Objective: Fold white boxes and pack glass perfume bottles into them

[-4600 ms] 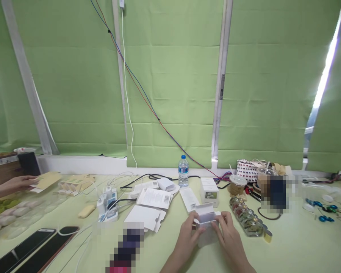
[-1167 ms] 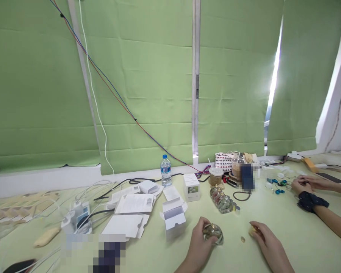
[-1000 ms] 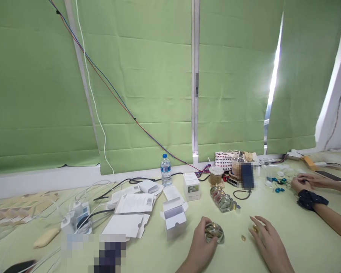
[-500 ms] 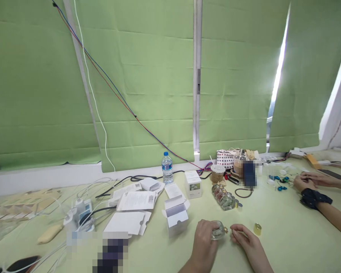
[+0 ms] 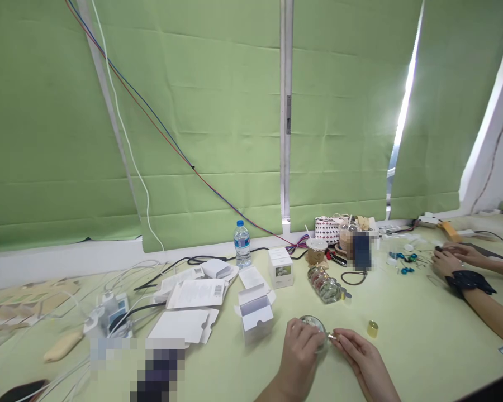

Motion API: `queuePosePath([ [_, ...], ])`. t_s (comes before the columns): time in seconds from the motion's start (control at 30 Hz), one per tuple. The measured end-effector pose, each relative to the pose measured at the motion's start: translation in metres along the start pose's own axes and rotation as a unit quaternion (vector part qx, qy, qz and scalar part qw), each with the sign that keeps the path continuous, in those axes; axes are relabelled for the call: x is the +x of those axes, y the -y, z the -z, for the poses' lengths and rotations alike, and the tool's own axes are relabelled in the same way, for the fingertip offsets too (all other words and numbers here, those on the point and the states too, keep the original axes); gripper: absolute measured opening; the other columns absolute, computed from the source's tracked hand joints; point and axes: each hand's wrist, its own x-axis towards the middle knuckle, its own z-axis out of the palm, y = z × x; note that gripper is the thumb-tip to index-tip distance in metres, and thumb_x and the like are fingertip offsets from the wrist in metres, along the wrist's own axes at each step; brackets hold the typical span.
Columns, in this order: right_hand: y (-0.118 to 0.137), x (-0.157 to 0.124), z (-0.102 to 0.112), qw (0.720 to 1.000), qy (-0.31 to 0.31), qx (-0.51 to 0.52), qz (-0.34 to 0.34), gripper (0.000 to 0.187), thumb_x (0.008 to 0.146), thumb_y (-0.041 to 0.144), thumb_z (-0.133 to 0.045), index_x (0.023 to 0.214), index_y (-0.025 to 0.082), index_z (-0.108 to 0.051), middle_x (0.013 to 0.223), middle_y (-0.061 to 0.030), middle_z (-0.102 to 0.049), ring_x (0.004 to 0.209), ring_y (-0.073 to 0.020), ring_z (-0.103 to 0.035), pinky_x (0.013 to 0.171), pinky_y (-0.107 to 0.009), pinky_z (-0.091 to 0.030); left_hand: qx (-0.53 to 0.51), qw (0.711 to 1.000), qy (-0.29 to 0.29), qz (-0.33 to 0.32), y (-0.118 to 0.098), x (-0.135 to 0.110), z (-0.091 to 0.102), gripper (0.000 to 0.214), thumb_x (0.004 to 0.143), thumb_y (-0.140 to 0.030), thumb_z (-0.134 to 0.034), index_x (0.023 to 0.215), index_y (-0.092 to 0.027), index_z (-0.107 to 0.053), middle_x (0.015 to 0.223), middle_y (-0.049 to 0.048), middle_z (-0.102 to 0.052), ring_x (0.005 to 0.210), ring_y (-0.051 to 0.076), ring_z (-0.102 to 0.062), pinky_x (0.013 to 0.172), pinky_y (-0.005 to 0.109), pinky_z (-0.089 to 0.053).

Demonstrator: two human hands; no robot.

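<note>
My left hand [image 5: 298,349] is wrapped round a rounded clear glass bottle [image 5: 313,321], which looks like a perfume bottle, tilted on its side with its gold neck pointing right. At that neck, the thumb and fingers of my right hand [image 5: 358,354] are pinched together; the small part between them is mostly hidden. A gold cap [image 5: 373,329] stands on the table just beyond my right hand. Beyond my left hand is a white box [image 5: 256,324] with its flaps open. Farther back lies a row of clear, rounded glass pieces [image 5: 324,285] with small round discs beside it.
A closed white box [image 5: 280,268], a water bottle [image 5: 242,244] and a drink cup [image 5: 317,252] stand at the back. Flattened cartons [image 5: 195,293] and cables lie left, near a power strip [image 5: 121,312]. At right, another person's hands [image 5: 448,259] work beside small blue parts [image 5: 406,270].
My right hand has moved left and closed at the bottle's gold neck, where a gap showed before. My left fingers now cover more of the bottle. The view has shifted slightly.
</note>
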Motion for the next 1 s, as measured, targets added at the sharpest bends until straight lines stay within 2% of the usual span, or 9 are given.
queuePosePath([
  [0.17, 0.003, -0.002, -0.002, 1.000, 0.012, 0.005, -0.028, 0.039, 0.056, 0.042, -0.086, 0.083, 0.016, -0.078, 0.091, -0.0063, -0.077, 0.090, -0.0247, -0.071, 0.091, -0.033, -0.054, 0.014, 1.000, 0.011, 0.007, -0.001, -0.002, -0.001, 0.027, 0.092, -0.016, -0.047, 0.110, -0.026, -0.065, 0.095, 0.0074, -0.073, 0.084, 0.023, -0.058, 0.082, 0.041, -0.040],
  [0.37, 0.001, -0.001, -0.001, 0.999, 0.003, 0.029, -0.021, 0.031, 0.055, 0.037, -0.088, 0.075, 0.017, -0.077, 0.077, -0.0014, -0.076, 0.077, -0.0173, -0.071, 0.077, -0.022, -0.058, 0.039, 0.999, 0.007, -0.027, 0.000, -0.002, -0.003, 0.030, 0.092, -0.014, -0.047, 0.114, -0.028, -0.063, 0.093, 0.0061, -0.074, 0.083, 0.021, -0.060, 0.084, 0.040, -0.039],
  [0.57, 0.001, -0.002, 0.000, 0.999, 0.010, 0.022, -0.023, 0.030, 0.057, 0.037, -0.087, 0.074, 0.016, -0.076, 0.078, -0.0024, -0.075, 0.076, -0.0160, -0.070, 0.076, -0.020, -0.058, 0.114, 0.979, -0.138, -0.093, -0.002, 0.000, -0.012, 0.017, 0.083, -0.013, -0.062, 0.097, -0.022, -0.063, 0.078, -0.0009, -0.071, 0.069, 0.014, -0.057, 0.080, 0.033, -0.038],
  [0.67, 0.002, -0.003, -0.001, 0.999, 0.008, 0.025, -0.024, 0.031, 0.055, 0.039, -0.087, 0.072, 0.016, -0.076, 0.077, -0.0027, -0.076, 0.076, -0.0164, -0.070, 0.075, -0.020, -0.058, 0.133, 0.978, -0.129, -0.099, -0.002, -0.002, -0.014, 0.018, 0.080, -0.014, -0.066, 0.096, -0.022, -0.062, 0.075, -0.0023, -0.069, 0.068, 0.013, -0.056, 0.081, 0.033, -0.037],
  [0.83, 0.003, -0.004, -0.004, 1.000, 0.000, 0.023, -0.016, 0.030, 0.055, 0.038, -0.087, 0.071, 0.016, -0.076, 0.076, -0.0032, -0.075, 0.076, -0.0183, -0.071, 0.075, -0.022, -0.059, 0.122, 0.980, -0.115, -0.110, -0.004, -0.002, -0.012, 0.018, 0.084, -0.013, -0.062, 0.099, -0.021, -0.062, 0.075, -0.0015, -0.070, 0.069, 0.013, -0.054, 0.080, 0.033, -0.036],
  [1.0, 0.003, -0.004, -0.003, 1.000, -0.009, 0.014, -0.011, 0.031, 0.054, 0.039, -0.087, 0.070, 0.015, -0.076, 0.076, -0.0047, -0.075, 0.076, -0.0214, -0.071, 0.076, -0.026, -0.060, 0.110, 0.980, -0.126, -0.108, -0.006, 0.000, -0.010, 0.014, 0.087, -0.013, -0.058, 0.097, -0.020, -0.063, 0.072, -0.0012, -0.069, 0.068, 0.014, -0.052, 0.078, 0.033, -0.035],
])
